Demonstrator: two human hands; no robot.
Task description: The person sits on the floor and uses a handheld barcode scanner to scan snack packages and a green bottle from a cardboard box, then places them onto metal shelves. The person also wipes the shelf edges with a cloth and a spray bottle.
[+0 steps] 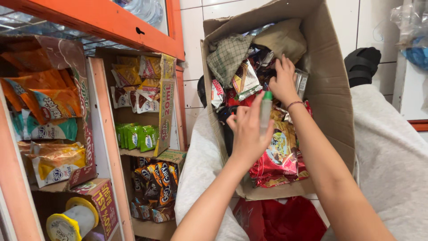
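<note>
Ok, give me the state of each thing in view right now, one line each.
Cardboard box: open, flaps up, full of snack packets.
Left hand: shut on small tube.
Small tube: upright, green cap on.
Right hand: fingers down among the packets, grip hidden.
Orange shelf unit: stocked with packets.
Yellow-lidded jar: on its side, lid on.

Head view, close above box (330,89)

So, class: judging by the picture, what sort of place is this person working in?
Probably a small snack shop or kiosk. An orange shelf unit holds rows of packaged snacks, and both hands, left hand and right hand, are in a cardboard box of mixed packets.
</note>
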